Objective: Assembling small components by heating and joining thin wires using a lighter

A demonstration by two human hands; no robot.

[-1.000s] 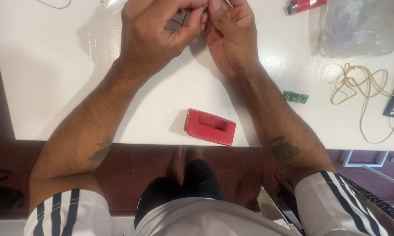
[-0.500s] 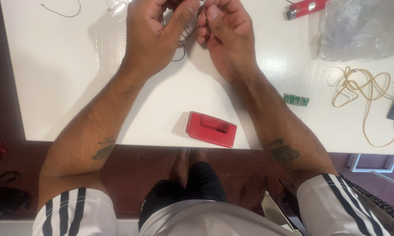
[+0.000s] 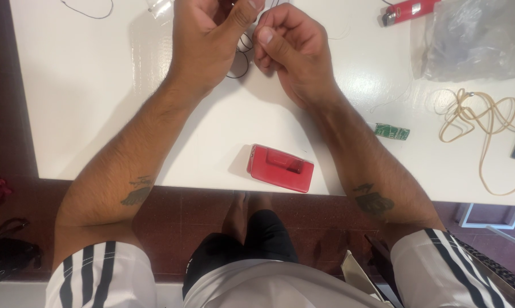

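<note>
My left hand [image 3: 209, 43] and my right hand [image 3: 294, 54] meet over the far middle of the white table [image 3: 86, 108]. Both pinch a thin black wire [image 3: 241, 60] whose loops hang between and under the fingers. What lies above the fingertips is cut off by the frame's top edge. A red rectangular case [image 3: 280, 167] lies flat near the front edge, between my forearms and apart from both hands.
A small green circuit board [image 3: 392, 131] lies beside my right forearm. A coiled beige cable [image 3: 485, 122] sits at the right, with a clear plastic bag [image 3: 474, 37] and a red tool [image 3: 408, 10] behind it. Another thin black wire [image 3: 89, 10] lies far left.
Both hands sit slightly lower in the picture than before, and the black wire loops between them show more clearly. The red case has not moved on the table.
</note>
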